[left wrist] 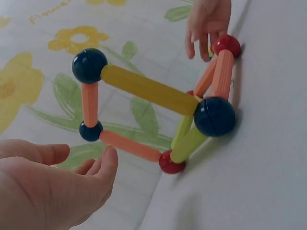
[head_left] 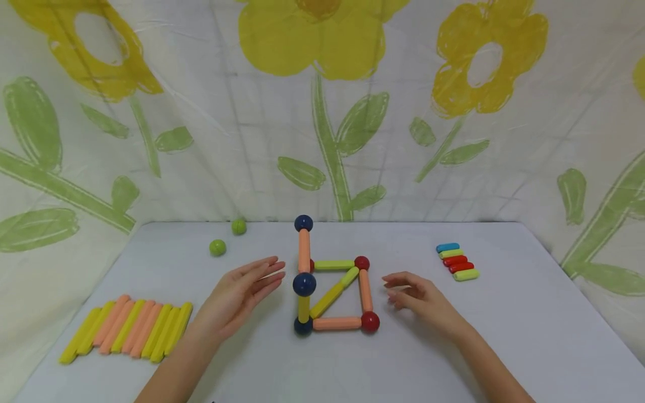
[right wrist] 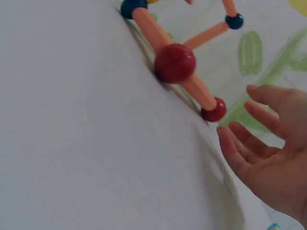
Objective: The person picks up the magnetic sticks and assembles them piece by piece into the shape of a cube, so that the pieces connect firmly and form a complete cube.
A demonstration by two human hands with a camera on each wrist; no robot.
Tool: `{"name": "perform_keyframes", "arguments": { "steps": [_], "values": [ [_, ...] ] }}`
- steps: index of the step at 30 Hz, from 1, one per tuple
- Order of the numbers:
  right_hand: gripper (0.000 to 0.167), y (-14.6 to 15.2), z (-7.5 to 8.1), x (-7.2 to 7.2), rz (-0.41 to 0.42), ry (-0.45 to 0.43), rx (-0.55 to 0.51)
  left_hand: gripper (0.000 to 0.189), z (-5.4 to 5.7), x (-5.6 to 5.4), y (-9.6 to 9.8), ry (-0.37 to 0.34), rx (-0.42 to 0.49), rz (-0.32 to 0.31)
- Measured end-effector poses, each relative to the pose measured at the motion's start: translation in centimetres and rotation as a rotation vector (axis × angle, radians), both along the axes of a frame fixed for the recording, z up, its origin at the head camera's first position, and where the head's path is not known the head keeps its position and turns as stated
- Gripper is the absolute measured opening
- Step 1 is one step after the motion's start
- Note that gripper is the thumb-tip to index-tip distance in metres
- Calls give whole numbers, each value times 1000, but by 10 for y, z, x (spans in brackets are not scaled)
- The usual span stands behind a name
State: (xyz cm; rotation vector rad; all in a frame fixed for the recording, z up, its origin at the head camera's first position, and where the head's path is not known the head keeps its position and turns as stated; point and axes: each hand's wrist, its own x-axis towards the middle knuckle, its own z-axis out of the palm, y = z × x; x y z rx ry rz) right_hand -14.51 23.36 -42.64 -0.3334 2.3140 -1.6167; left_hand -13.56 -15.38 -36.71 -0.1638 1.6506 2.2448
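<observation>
A ball-and-stick structure stands between the hands, its square base lying on the table. A red ball (head_left: 370,322) marks its front right corner and a blue ball (head_left: 303,324) its front left. Yellow and light green sticks form a diagonal (head_left: 331,295). On the left side, a yellow upright stick (left wrist: 148,89) carries a raised blue ball (left wrist: 89,65), linked to another blue ball (left wrist: 90,130) by an orange stick (left wrist: 89,105). The left hand (head_left: 242,296) is beside this side, fingers extended, holding nothing. Right of the base, the right hand (head_left: 425,299) hovers empty, fingers loosely bent, apart from the structure.
Yellow and orange sticks (head_left: 126,330) lie in a row at the left. Two green balls (head_left: 218,247) sit at the back left. Short blue, green and red sticks (head_left: 456,262) lie at the right. A flower-printed cloth (head_left: 211,140) hangs behind the table (head_left: 529,336).
</observation>
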Motion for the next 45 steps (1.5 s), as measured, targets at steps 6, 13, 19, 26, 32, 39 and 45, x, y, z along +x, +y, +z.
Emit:
{"name": "perform_keyframes", "arguments": {
  "steps": [6, 13, 19, 26, 32, 39, 45],
  "values": [
    [45, 37, 12, -3, -137, 146, 85, 52, -13, 15, -31, 107, -292, 32],
    [35, 71, 18, -8, -246, 391, 300, 48, -33, 30, -67, 207, -559, 110],
    [31, 95, 19, -8, -312, 441, 376, 44, -42, 41, -89, 288, -781, 150],
    [33, 117, 15, -8, -360, 413, 498, 39, -49, 46, -100, 387, -1040, 212],
    [36, 131, 8, -11, -367, 351, 557, 38, -55, 49, -101, 455, -1121, 323],
    [38, 139, -3, -11, -350, 308, 566, 43, -57, 46, -101, 404, -1034, 228],
    [34, 141, -9, -12, -353, 306, 569, 43, -61, 47, -95, 403, -847, 92]
  ]
}}
